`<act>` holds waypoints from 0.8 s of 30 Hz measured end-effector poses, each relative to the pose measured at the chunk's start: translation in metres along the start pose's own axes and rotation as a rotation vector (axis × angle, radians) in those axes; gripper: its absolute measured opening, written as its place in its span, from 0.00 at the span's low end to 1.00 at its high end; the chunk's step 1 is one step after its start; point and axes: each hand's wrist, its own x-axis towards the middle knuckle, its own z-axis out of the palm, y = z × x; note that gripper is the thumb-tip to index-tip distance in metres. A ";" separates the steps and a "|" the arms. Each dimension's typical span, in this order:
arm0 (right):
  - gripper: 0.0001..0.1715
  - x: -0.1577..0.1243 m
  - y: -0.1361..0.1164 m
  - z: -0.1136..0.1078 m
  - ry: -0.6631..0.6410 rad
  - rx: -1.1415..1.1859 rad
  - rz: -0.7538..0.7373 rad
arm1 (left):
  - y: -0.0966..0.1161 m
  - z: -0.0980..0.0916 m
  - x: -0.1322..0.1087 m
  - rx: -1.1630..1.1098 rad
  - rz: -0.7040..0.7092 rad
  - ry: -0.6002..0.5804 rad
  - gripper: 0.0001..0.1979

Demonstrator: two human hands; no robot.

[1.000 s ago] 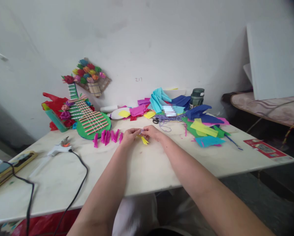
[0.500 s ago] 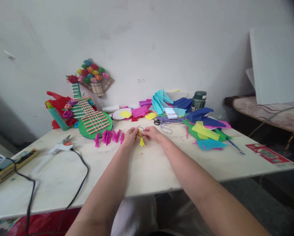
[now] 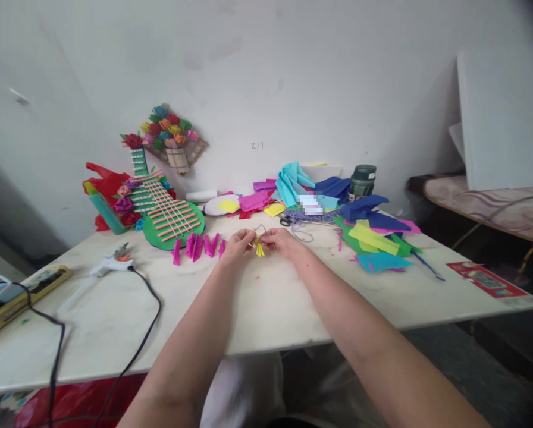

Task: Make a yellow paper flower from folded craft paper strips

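Observation:
Between my two hands hangs a small piece of yellow crepe paper (image 3: pixel 260 250), gathered at the top and fanned out below. A thin loop of purple yarn (image 3: pixel 260 227) rises above its gathered end. My left hand (image 3: pixel 241 243) is closed, its fingertips pinching at the paper's left side. From the right, my right hand (image 3: pixel 279 240) pinches at the same gathered top. Which fingers hold yarn and which hold paper is too small to tell. Left of my left hand, several folded magenta paper pieces (image 3: pixel 195 246) lie in a row.
A glue gun (image 3: pixel 115 263) with a black cable and a power strip (image 3: pixel 25 300) lie left. Behind stands a green paper guitar (image 3: pixel 172 226). Scissors (image 3: pixel 285 221), tangled yarn (image 3: pixel 300 219), coloured paper sheets (image 3: pixel 373 238) and a dark green flask (image 3: pixel 361 183) are at the back and right.
The yellow paper and my fingers have shifted slightly right, and the yarn loop stands a little higher above the paper. The things on the table have stayed put.

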 end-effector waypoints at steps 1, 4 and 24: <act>0.06 0.000 0.000 0.000 0.003 0.018 -0.001 | 0.001 0.000 -0.001 -0.004 -0.005 -0.021 0.17; 0.07 0.000 -0.001 -0.001 0.002 0.048 -0.003 | 0.003 0.002 -0.003 -0.030 -0.007 -0.066 0.15; 0.11 -0.002 -0.004 0.002 -0.001 -0.069 -0.058 | -0.004 -0.003 0.003 0.301 -0.044 0.146 0.13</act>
